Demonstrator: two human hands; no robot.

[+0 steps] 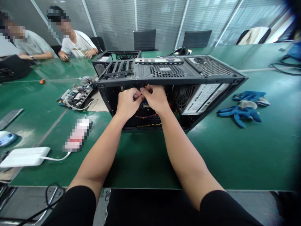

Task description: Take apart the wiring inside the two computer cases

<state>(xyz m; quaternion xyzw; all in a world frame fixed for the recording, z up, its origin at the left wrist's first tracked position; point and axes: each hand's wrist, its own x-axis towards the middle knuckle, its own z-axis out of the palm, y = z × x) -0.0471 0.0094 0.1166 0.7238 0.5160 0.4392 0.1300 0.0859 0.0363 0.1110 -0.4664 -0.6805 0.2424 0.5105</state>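
A black computer case (169, 73) lies on its side on the green table (150, 157), its open side facing me. Inside I see a power supply with a fan (199, 97) at the right and coloured wires (150, 116) low in the middle. My left hand (128, 102) and my right hand (156, 99) reach into the opening just under the upper edge. Both are curled, fingertips pinched together and touching each other. What they pinch is hidden by the fingers.
A loose circuit board (76, 95) lies left of the case. Blue work gloves (245, 108) rest to the right. A white power bank with a cable (25, 156) and a mouse (7, 138) sit near left. Two people sit at the far left; empty chairs stand behind the table.
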